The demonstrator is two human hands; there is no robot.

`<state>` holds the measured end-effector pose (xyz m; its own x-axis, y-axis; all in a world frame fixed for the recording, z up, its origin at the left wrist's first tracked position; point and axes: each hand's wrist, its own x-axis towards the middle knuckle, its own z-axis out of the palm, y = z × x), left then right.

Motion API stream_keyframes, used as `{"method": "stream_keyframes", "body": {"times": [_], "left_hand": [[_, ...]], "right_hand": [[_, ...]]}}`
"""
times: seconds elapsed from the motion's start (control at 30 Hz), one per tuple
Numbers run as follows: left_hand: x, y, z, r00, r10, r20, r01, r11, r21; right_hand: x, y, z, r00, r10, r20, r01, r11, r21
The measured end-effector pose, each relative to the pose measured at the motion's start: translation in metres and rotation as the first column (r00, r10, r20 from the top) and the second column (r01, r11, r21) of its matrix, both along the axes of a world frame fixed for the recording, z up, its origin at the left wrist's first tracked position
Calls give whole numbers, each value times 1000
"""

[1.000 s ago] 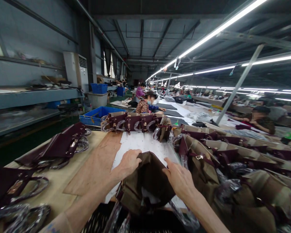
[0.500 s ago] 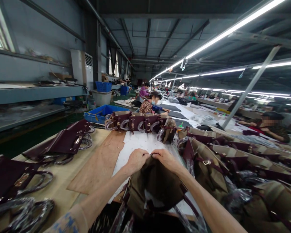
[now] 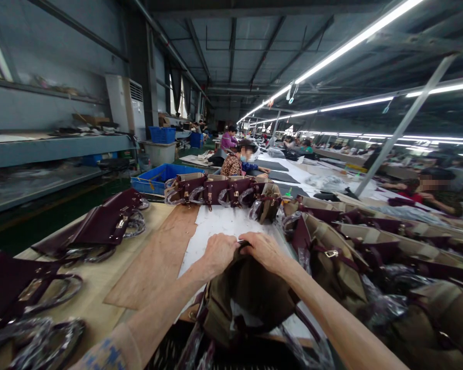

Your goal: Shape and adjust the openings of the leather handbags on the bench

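Observation:
An olive-brown handbag (image 3: 219, 303) stands in front of me, its mouth facing me and its inside in shadow. My left hand (image 3: 223, 253) pinches its far top edge from the left. Close against it, my right hand (image 3: 263, 249) grips the same edge from the right, fingers curled over the rim. A plastic-wrapped handle (image 3: 306, 329) hangs down on the bag's right side. The bag's base is dark and hard to make out.
Finished-looking maroon handbags (image 3: 100, 221) lie along the left of the table (image 3: 150, 262). More maroon bags (image 3: 216, 190) line the far edge, and open tan bags (image 3: 327, 252) crowd the right. Behind stands a blue crate (image 3: 154, 177); a co-worker (image 3: 235, 162) sits beyond.
My hands have shifted slightly at the bag's top edge, and the right fingers now curl further over it. The camera view has moved a little.

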<state>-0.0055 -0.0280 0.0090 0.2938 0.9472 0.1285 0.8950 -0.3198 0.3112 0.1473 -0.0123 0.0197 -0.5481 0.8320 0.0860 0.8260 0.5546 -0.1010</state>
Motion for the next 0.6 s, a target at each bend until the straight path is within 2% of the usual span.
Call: {"method": "stream_keyframes", "body": {"times": [0.1, 0.27, 0.37, 0.5, 0.6], "left_hand": [[-1, 1, 0, 1000, -14, 14, 14, 1000, -14], [-9, 0, -5, 995, -32, 95, 32, 999, 1], [-17, -5, -3, 985, -40, 170, 35, 999, 30], [-37, -14, 9, 937, 4, 349, -17, 999, 32], [-53, -17, 8, 877, 9, 481, 16, 999, -47]], "right_hand": [[-4, 3, 1, 999, 45, 10, -45, 999, -18], [-19, 4, -3, 996, -10, 90, 12, 1000, -27], [-21, 5, -2, 993, -73, 95, 73, 997, -1], [1, 12, 9, 965, -248, 89, 245, 968, 45], [30, 13, 17, 928, -365, 77, 362, 931, 50]]}}
